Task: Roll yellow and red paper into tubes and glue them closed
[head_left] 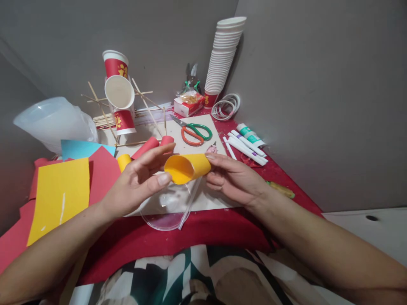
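A yellow paper tube point(200, 165) is held between my hands, its open end facing left. My right hand point(233, 176) pinches the tube's right end between thumb and fingers. Around the open end curves my left hand point(136, 178), its thumb at the lower rim and its fingers by the upper edge. Beneath the tube lies a clear round plastic lid point(163, 216) with a clear strip across its right side. Two red paper tubes point(146, 148) and another yellow tube point(124, 162) lie behind my left hand.
Scissors point(195, 132) lie on a pale board point(222, 203). Behind stand red cups with sticks point(124, 120) and a tall cup stack point(222, 55). Yellow paper point(62, 186) lies over red sheets at left. White glue sticks point(246, 146) and cord point(225, 106) lie at right.
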`<state>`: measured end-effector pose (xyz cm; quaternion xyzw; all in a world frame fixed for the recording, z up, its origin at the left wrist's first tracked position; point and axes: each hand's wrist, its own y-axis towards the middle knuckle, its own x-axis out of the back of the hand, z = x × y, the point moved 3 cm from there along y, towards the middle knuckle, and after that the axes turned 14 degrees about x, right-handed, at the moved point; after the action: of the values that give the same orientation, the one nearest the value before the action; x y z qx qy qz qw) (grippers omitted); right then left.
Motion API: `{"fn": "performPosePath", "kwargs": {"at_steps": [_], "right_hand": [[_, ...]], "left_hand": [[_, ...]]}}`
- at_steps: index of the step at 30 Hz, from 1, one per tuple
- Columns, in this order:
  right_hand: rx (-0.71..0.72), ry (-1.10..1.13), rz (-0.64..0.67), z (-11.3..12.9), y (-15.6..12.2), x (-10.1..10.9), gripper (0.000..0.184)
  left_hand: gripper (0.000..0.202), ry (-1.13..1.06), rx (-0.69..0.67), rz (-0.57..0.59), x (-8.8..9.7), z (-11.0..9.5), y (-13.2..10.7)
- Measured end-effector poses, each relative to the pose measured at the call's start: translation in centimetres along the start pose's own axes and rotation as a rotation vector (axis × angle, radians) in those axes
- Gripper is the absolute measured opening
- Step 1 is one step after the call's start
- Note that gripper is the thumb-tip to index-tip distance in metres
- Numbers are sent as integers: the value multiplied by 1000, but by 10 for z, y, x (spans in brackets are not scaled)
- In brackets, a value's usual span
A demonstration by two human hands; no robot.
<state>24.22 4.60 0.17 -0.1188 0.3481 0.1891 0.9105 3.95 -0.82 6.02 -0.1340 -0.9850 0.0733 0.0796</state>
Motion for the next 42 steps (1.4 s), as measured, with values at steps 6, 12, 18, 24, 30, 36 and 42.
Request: {"fn": "performPosePath", "kwargs": {"at_steps": [6, 12, 18, 24, 30, 36, 42], "right_hand": [[-108, 35, 96, -7, -3, -1, 27], [-177, -29, 222, -22, -6, 4, 23], [-36, -470, 194, -7, 1, 10, 35], [473, -684, 131, 12, -8, -2, 37], [467, -766, 253, -6, -12, -3, 62], [343, -674, 168, -7, -7, -1, 56], [354, -562, 85, 1, -6, -1, 47]], "left_hand": [[98, 292, -119, 66, -21, 13, 14], [61, 294, -364, 125, -41, 19, 32], [25, 134, -153, 73, -34, 20, 35], [37, 147, -14, 13, -23, 31, 38], [39, 237, 56, 35, -30, 44, 41], [32, 375, 56, 35, -35, 49, 41], [51, 263, 79, 111, -33, 43, 38]]}}
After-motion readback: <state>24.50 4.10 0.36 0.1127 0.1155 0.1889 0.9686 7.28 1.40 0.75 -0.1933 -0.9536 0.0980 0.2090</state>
